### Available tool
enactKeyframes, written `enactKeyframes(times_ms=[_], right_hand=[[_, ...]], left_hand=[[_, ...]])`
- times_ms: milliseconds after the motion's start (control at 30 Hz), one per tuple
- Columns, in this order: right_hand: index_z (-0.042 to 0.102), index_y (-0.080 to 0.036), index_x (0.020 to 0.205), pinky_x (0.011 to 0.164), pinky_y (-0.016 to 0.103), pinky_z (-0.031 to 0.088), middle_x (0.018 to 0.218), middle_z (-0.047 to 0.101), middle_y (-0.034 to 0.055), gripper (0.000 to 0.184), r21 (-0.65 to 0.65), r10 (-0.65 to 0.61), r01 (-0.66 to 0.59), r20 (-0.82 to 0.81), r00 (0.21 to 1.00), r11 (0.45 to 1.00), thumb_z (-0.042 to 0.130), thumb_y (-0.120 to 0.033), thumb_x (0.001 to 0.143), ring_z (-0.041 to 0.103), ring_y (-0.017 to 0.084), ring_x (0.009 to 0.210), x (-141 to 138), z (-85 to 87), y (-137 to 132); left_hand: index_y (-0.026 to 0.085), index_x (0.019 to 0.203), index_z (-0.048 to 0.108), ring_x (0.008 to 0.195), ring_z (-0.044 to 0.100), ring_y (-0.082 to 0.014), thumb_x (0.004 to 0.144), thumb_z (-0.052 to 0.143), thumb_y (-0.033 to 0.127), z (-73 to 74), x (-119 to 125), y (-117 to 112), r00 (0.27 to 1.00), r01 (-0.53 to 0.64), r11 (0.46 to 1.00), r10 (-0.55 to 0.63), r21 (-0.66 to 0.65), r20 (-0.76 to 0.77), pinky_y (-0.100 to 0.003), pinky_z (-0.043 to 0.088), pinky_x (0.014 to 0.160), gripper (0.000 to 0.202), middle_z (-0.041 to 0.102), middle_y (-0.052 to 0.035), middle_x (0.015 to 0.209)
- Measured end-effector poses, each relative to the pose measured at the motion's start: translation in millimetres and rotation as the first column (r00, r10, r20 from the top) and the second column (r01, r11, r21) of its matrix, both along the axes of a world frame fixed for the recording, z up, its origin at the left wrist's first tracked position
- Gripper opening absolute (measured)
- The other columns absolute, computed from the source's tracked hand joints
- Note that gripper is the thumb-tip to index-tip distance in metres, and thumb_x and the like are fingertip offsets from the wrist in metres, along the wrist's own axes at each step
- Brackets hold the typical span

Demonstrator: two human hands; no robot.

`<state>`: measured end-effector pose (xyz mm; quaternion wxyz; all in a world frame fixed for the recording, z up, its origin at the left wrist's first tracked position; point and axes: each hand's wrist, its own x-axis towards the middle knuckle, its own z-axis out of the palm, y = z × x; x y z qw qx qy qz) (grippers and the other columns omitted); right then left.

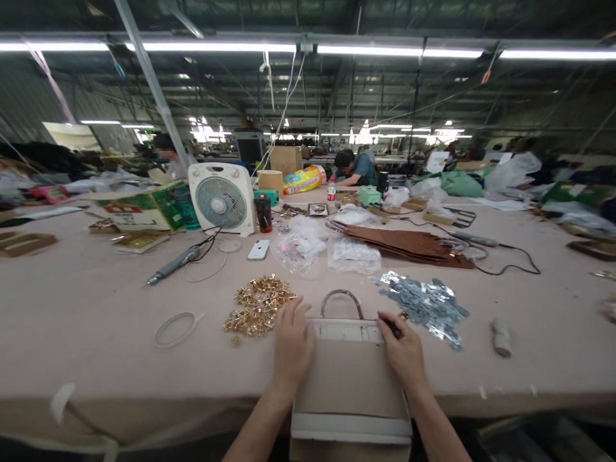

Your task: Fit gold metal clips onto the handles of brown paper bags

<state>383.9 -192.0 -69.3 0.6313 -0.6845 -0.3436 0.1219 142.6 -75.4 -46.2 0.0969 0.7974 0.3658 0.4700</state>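
Note:
A beige handbag piece (353, 378) with a pale strip along its far edge lies in front of me and reaches over the table's near edge. Its brown curved handle (342, 293) points away from me. My left hand (292, 343) rests along the left side, fingers stretched forward and thumb at the corner. At the far right corner my right hand (403, 350) is closed, thumb and fingers bent together; what they pinch is hidden. A small gold piece (403, 315) shows beside those fingers. Gold metal fittings (262, 305) are heaped left, flat silver metal plates (426, 305) right.
Farther back are a box fan (222, 200), a phone (258, 249), plastic bags (301, 244) and stacked brown pieces (404, 242). Corded tools lie left (173, 264) and right (474, 239). A clear ring (176, 329) lies left, a wrapped roll (501, 338) right. A person (359, 168) sits beyond.

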Motion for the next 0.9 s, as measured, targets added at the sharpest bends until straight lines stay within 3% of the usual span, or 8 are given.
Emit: enactKeyframes(times_ms=[67,133,200,267,400,600,800,900], right_hand=[[0.078,-0.020,0.108,0.089,0.040,0.055,0.107,0.078,0.0096,0.041,-0.016,-0.004,0.005,0.015,1.000,1.000,0.071,-0.054,0.086,0.071,0.029,0.099,0.0,-0.7,0.3],[0.078,-0.020,0.107,0.092,0.042,0.054,0.107,0.078,0.0101,0.039,-0.027,-0.006,0.007,0.042,0.999,1.000,0.070,-0.053,0.087,0.071,0.029,0.101,-0.3,-1.5,1.2],[0.078,-0.021,0.106,0.094,0.043,0.053,0.107,0.077,0.0103,0.038,-0.040,-0.005,0.008,0.070,0.998,0.999,0.068,-0.052,0.087,0.070,0.030,0.101,-1.0,-2.4,2.7],[0.078,-0.021,0.105,0.094,0.043,0.052,0.105,0.077,0.0097,0.036,-0.062,0.000,0.006,0.096,0.995,0.998,0.066,-0.051,0.088,0.070,0.030,0.101,-1.8,-2.8,4.3],[0.078,-0.022,0.102,0.093,0.043,0.052,0.103,0.076,0.0090,0.033,-0.100,0.013,0.003,0.166,0.986,0.995,0.063,-0.049,0.090,0.069,0.029,0.099,-3.9,-0.3,6.3],[0.078,-0.023,0.103,0.102,0.046,0.049,0.116,0.070,0.0116,0.030,-0.036,-0.020,0.034,0.319,0.947,0.999,0.061,-0.046,0.094,0.064,0.029,0.111,-11.1,7.9,5.8],[0.080,-0.030,0.109,0.120,0.061,0.032,0.155,0.046,0.0086,0.023,0.106,-0.128,0.078,0.633,0.763,0.991,0.061,-0.036,0.096,0.041,0.036,0.144,-28.3,18.7,-0.1],[0.080,-0.034,0.107,0.121,0.063,0.030,0.151,0.052,0.0052,0.020,0.064,-0.045,-0.002,0.715,0.698,0.998,0.065,-0.034,0.095,0.040,0.037,0.146,-33.3,20.5,-3.2]], left_hand=[[0.024,0.129,0.065,0.141,0.049,-0.0296,0.092,0.051,0.001,5.5,-0.8,-4.9,0.995,0.055,0.983,-0.038,0.176,-0.097,-0.054,0.042,0.118,0.046,0.063,-0.0092,0.143],[0.025,0.127,0.066,0.141,0.049,-0.0280,0.093,0.049,-0.001,11.3,0.6,-10.6,0.968,0.195,0.949,-0.144,0.248,-0.207,-0.051,0.042,0.119,0.045,0.066,-0.0073,0.138],[0.023,0.125,0.066,0.136,0.053,-0.0275,0.096,0.054,0.006,15.8,4.3,-15.6,0.916,0.337,0.921,-0.272,0.196,-0.295,-0.049,0.044,0.117,0.036,0.070,-0.0072,0.130],[0.022,0.125,0.065,0.129,0.058,-0.0278,0.096,0.064,0.019,18.1,9.9,-18.3,0.874,0.403,0.911,-0.354,0.089,-0.334,-0.048,0.048,0.113,0.030,0.071,-0.0080,0.127],[0.023,0.121,0.067,0.118,0.062,-0.0276,0.090,0.077,0.029,17.1,19.8,-16.5,0.874,0.362,0.930,-0.359,-0.053,-0.328,-0.047,0.053,0.104,0.033,0.070,-0.0073,0.127],[0.025,0.110,0.072,0.114,0.062,-0.0264,0.093,0.075,0.030,10.0,16.2,-14.8,0.897,0.343,0.936,-0.351,-0.078,-0.270,-0.045,0.052,0.098,0.018,0.071,-0.0060,0.120],[0.027,0.110,0.073,0.113,0.063,-0.0260,0.096,0.071,0.029,7.5,12.4,-18.2,0.905,0.314,0.948,-0.314,-0.048,-0.287,-0.044,0.051,0.097,0.014,0.071,-0.0059,0.120],[0.027,0.109,0.073,0.113,0.063,-0.0255,0.098,0.067,0.028,7.1,13.6,-18.7,0.902,0.314,0.948,-0.313,-0.047,-0.297,-0.044,0.051,0.099,0.012,0.071,-0.0057,0.119]])
